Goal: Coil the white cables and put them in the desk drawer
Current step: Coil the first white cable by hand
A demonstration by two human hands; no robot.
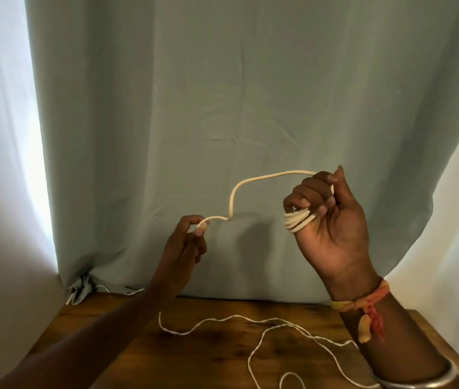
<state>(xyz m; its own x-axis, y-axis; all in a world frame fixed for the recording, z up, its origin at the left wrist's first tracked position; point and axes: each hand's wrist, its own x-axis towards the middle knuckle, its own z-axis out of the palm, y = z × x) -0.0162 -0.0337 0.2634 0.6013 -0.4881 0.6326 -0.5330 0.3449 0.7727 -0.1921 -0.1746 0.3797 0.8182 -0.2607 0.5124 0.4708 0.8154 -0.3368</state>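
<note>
A thick white cable [250, 182] stretches in the air between my two hands. My right hand [326, 220] is raised with its fingers curled, and several turns of the cable are wound round those fingers. My left hand [191, 240] pinches the cable's free end between thumb and fingertips, lower and to the left. A second, thinner white cable [262, 336] lies loose in wavy loops on the wooden desk [194, 360] below. No drawer is in view.
A grey-green curtain [236, 108] hangs right behind the desk, bunched at its lower left corner [81, 292]. Pale walls stand on both sides. The desk's left and right edges slant in toward the back.
</note>
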